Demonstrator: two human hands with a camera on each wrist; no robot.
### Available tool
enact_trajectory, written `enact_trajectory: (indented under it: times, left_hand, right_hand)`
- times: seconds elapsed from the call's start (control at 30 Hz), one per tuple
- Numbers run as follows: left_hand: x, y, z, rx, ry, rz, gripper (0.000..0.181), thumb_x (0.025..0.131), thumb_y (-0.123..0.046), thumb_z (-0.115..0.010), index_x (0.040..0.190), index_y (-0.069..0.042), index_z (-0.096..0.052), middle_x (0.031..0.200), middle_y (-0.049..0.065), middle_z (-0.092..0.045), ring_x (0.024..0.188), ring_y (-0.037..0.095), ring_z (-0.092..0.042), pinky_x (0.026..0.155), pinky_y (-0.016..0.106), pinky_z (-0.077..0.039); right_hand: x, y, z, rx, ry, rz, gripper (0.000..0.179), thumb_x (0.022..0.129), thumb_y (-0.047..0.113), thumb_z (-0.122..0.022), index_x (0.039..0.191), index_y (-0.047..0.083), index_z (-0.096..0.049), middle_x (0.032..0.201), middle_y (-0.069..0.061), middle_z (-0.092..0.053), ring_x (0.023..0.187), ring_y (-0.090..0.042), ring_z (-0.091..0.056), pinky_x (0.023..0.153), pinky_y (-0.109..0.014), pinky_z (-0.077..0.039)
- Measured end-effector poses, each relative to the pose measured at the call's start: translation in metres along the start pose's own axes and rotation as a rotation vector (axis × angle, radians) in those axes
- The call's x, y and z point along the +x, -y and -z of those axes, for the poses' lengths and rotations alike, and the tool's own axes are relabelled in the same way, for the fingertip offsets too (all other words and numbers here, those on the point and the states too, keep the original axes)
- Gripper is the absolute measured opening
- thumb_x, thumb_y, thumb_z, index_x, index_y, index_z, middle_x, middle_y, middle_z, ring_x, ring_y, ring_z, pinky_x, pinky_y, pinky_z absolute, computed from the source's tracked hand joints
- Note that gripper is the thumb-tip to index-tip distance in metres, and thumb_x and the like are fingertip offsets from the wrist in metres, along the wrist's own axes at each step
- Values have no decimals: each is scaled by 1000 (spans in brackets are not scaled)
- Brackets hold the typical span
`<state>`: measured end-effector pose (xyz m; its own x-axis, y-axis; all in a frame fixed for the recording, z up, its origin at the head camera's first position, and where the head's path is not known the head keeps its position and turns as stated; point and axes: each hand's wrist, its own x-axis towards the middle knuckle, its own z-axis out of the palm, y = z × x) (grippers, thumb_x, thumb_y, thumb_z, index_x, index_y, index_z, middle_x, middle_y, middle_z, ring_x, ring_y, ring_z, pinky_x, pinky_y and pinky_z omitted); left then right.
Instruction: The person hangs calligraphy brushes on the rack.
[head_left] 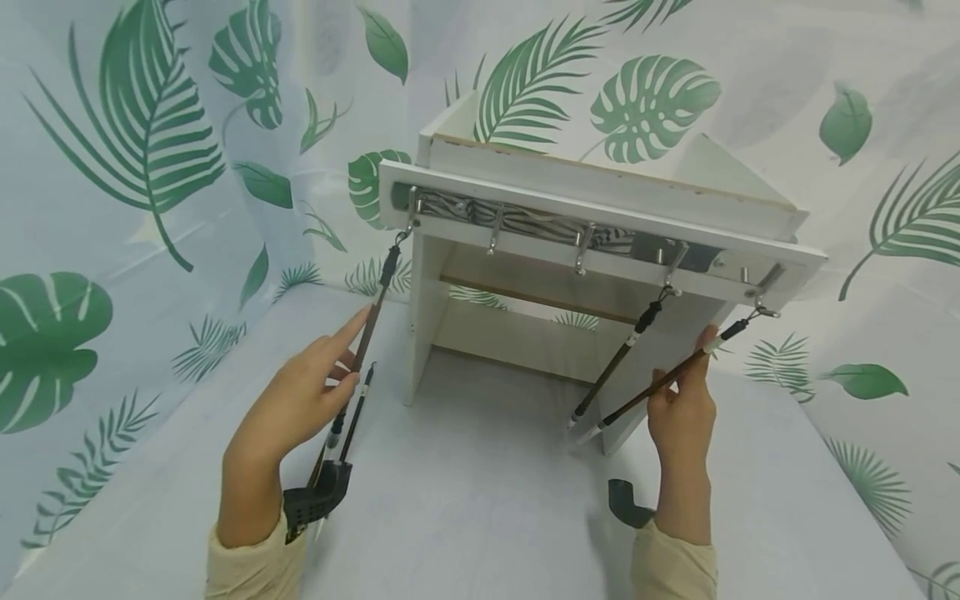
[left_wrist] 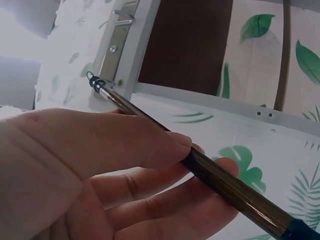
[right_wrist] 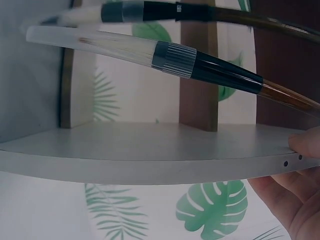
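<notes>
My left hand (head_left: 300,404) pinches a brown-handled brush (left_wrist: 220,175) between thumb and fingers. In the head view, its cord loop is at the leftmost metal hook. A second, thinner brush (head_left: 360,408) is beside that hand; what supports it is unclear. My right hand (head_left: 684,408) grips the edge of the side panel (right_wrist: 150,172) of a white shelf unit (head_left: 600,187), thumb on one face and fingers on the other. Two brushes hang at the unit's right: one brush (head_left: 618,362) with a clear cap, and another capped brush (head_left: 675,371) passing in front of the right hand.
The unit's hook rail (head_left: 525,225) runs across its upper front; two middle hooks bear no brush. White floor (head_left: 465,500) lies below, and leaf-printed walls (head_left: 360,83) stand around. Black wrist mounts (head_left: 318,492) are by both forearms.
</notes>
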<state>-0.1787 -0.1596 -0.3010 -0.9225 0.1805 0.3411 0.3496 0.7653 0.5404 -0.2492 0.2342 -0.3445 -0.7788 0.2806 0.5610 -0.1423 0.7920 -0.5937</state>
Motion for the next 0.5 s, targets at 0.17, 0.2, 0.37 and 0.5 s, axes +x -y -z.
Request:
enact_trajectory:
  times: [0.17, 0.2, 0.37, 0.5]
  left_hand:
    - [0, 0, 0, -4, -24, -8, 69, 86, 0, -54, 146, -16, -23, 95, 11, -59, 88, 23, -60, 66, 33, -49]
    - [0, 0, 0, -6, -27, -11, 69, 86, 0, -54, 146, -16, -23, 95, 11, -59, 88, 23, -60, 66, 33, -49]
    - [2, 1, -3, -13, -33, -13, 69, 86, -1, -55, 145, -15, -24, 96, 11, -59, 89, 23, -60, 67, 34, -50]
    - [4, 2, -5, -16, -30, -4, 68, 86, -2, -54, 146, -15, -23, 98, 12, -59, 90, 24, -60, 67, 34, -51]
  right_hand:
    - [0, 0, -1, 8, -15, 22, 81, 87, -4, -49, 148, 23, -2, 127, -29, -48, 94, -51, -57, 74, -56, -49]
    - [0, 0, -1, 9, -18, 27, 82, 87, -5, -49, 148, 23, -2, 127, -30, -49, 94, -51, -57, 74, -56, -49]
    - [0, 0, -2, 9, -31, 47, 80, 87, -6, -49, 148, 20, -3, 127, -31, -48, 92, -51, -58, 73, -56, -49]
    - [0, 2, -2, 8, -18, 34, 80, 88, -4, -48, 148, 19, -2, 129, -33, -45, 94, -52, -56, 73, -55, -49]
